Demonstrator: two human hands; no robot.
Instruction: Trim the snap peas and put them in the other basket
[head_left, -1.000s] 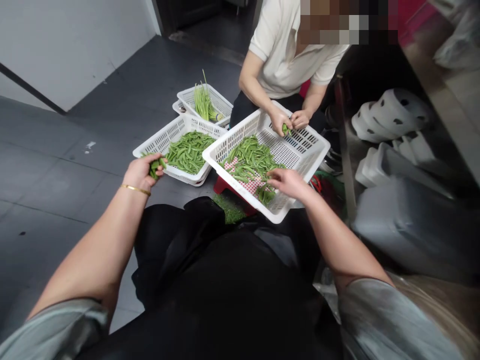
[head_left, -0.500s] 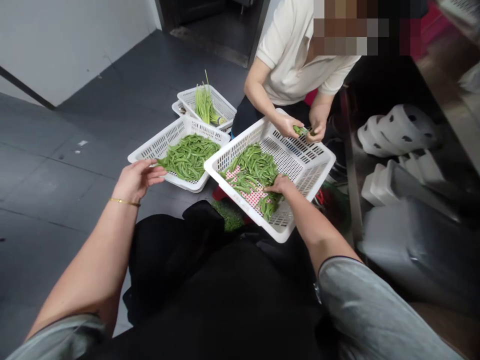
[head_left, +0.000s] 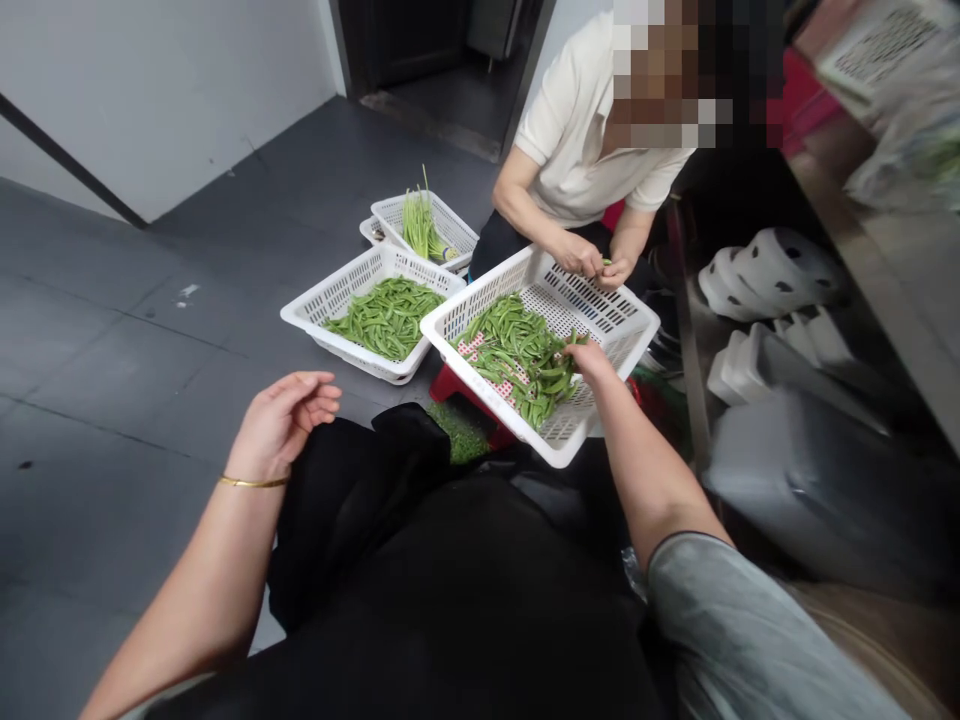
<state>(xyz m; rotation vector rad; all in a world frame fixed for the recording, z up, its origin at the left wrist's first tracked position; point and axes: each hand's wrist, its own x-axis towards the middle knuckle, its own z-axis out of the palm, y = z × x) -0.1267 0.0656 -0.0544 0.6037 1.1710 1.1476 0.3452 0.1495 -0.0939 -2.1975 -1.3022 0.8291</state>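
My right hand [head_left: 589, 360] reaches into the near white basket [head_left: 645, 320] and is closed around some green pea pods [head_left: 556, 380]. More pods [head_left: 510, 325] lie spread over the basket's bottom, where a red-and-white pattern shows through. My left hand [head_left: 291, 415] hovers in the air near my left knee, its fingers loosely curled and slightly apart, holding nothing. Beyond it stands a second white basket [head_left: 300, 312], with a pile of green pods [head_left: 390, 318] inside.
A co-worker [head_left: 577, 150] sits opposite, both hands [head_left: 592, 262] at the near basket's far rim, pinching a pod. Behind the pod baskets, another basket [head_left: 390, 210] holds long green stalks [head_left: 420, 228]. A red stool [head_left: 450, 385] is below; white containers [head_left: 780, 270] stand on a right-hand shelf.
My left hand has drawn back from the left basket toward my lap. My right hand has gathered pods and lifted slightly. The co-worker's hands have come closer together.
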